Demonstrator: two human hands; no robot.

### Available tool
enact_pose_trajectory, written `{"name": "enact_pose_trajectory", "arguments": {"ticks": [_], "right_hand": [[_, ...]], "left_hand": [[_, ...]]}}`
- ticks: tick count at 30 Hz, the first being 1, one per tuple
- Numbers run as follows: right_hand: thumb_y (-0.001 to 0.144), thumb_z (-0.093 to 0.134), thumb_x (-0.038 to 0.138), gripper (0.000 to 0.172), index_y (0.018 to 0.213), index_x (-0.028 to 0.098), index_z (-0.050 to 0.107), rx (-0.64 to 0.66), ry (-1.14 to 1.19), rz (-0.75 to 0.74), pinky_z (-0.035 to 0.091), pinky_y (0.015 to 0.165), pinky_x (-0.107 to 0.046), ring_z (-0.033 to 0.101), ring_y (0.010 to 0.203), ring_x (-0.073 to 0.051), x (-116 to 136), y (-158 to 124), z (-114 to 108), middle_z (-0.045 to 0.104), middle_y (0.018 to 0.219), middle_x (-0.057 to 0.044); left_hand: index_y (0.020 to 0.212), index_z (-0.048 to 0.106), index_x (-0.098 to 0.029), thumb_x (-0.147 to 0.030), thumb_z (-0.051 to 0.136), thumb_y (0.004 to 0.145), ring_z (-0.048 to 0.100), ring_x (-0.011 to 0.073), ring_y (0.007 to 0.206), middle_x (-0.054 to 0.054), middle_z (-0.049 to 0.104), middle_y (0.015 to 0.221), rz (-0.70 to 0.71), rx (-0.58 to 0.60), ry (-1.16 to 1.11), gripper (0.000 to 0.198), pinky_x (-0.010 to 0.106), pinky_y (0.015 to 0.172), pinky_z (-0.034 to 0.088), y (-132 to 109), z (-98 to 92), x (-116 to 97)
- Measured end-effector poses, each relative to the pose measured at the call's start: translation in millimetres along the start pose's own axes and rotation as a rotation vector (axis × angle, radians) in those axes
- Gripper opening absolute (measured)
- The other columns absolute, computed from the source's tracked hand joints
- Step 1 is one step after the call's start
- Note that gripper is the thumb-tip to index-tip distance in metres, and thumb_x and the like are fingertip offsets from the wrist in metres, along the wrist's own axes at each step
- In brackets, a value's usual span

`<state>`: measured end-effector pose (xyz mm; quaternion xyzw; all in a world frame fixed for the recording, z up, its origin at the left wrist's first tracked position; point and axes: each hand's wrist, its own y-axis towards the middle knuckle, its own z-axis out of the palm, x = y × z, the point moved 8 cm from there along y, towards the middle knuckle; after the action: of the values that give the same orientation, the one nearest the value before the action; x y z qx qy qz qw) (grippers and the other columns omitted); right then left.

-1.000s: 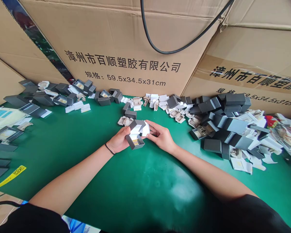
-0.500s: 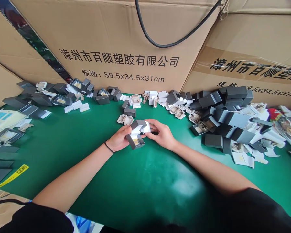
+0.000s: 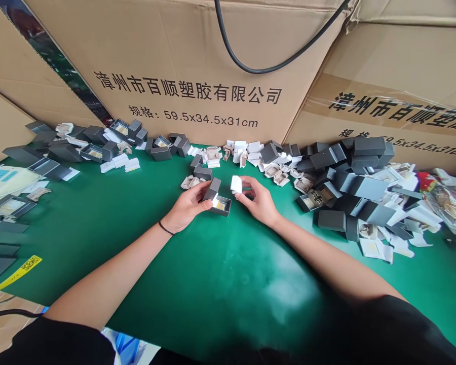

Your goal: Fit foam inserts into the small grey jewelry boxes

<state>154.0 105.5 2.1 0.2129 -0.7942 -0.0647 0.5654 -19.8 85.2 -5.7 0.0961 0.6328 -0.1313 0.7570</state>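
My left hand (image 3: 189, 207) grips a small dark grey box (image 3: 222, 205) near the middle of the green table (image 3: 197, 284). The box's lid is folded open, and a pale, yellowish inside shows. Just to the right, my right hand (image 3: 259, 203) pinches a folded white insert (image 3: 236, 184) between thumb and fingers, apart from the box. Behind my left hand lie a dark box (image 3: 202, 173) and a crumpled beige insert (image 3: 190, 181).
Dark boxes and white inserts form a large pile (image 3: 368, 187) at the right. More boxes (image 3: 63, 152) lie at the left. Cardboard cartons (image 3: 190, 45) stand behind, with a black cable (image 3: 258, 70) hanging before them. A yellow strip (image 3: 19, 274) lies at the left edge.
The white insert has come away from the dark box, and my hands have separated. My left hand has shifted slightly up with the box, whose open part has swung to the right.
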Motion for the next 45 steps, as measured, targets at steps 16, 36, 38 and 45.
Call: {"name": "enact_pose_trajectory", "arguments": {"ticks": [16, 36, 38, 45], "right_hand": [[0.085, 0.051, 0.053, 0.053, 0.128, 0.021, 0.048, 0.106, 0.044, -0.035, 0.052, 0.087, -0.036, 0.061, 0.097, -0.02, 7.4, -3.4, 12.1, 0.062, 0.115, -0.008], [0.085, 0.046, 0.054, 0.055, 0.13, 0.022, 0.046, 0.217, -0.38, -0.307, 0.046, 0.091, -0.042, 0.051, 0.103, -0.026, 24.2, -11.2, 27.4, 0.059, 0.113, -0.011], [0.085, 0.046, 0.054, 0.055, 0.13, 0.021, 0.046, 0.224, -0.412, -0.325, 0.046, 0.091, -0.043, 0.05, 0.103, -0.027, 23.3, -11.6, 26.8, 0.06, 0.108, -0.011], [0.083, 0.049, 0.055, 0.055, 0.123, 0.018, 0.048, 0.237, -0.453, -0.354, 0.049, 0.084, -0.043, 0.055, 0.098, -0.027, 22.3, -7.6, 24.5, 0.061, 0.107, -0.013]], "left_hand": [[0.116, 0.049, -0.02, -0.027, 0.073, 0.066, 0.056, 0.0251, 0.11, 0.009, 0.056, 0.119, 0.097, -0.011, 0.455, 0.057, 0.042, 0.098, 0.042, 0.1, -1.6, 1.2], [0.121, 0.049, -0.019, -0.035, 0.073, 0.067, 0.056, 0.0287, 0.11, 0.009, 0.058, 0.12, 0.109, -0.032, 0.591, 0.061, 0.042, 0.096, 0.044, -2.0, 2.8, -3.1], [0.122, 0.048, -0.019, -0.036, 0.072, 0.068, 0.056, 0.0283, 0.111, 0.009, 0.058, 0.121, 0.11, -0.021, 0.602, 0.061, 0.041, 0.097, 0.044, -2.1, 2.5, -2.5], [0.124, 0.044, -0.019, -0.037, 0.07, 0.069, 0.056, 0.0273, 0.112, 0.01, 0.055, 0.125, 0.107, -0.017, 0.668, 0.064, 0.042, 0.096, 0.046, -1.1, -0.3, 1.1]]}}
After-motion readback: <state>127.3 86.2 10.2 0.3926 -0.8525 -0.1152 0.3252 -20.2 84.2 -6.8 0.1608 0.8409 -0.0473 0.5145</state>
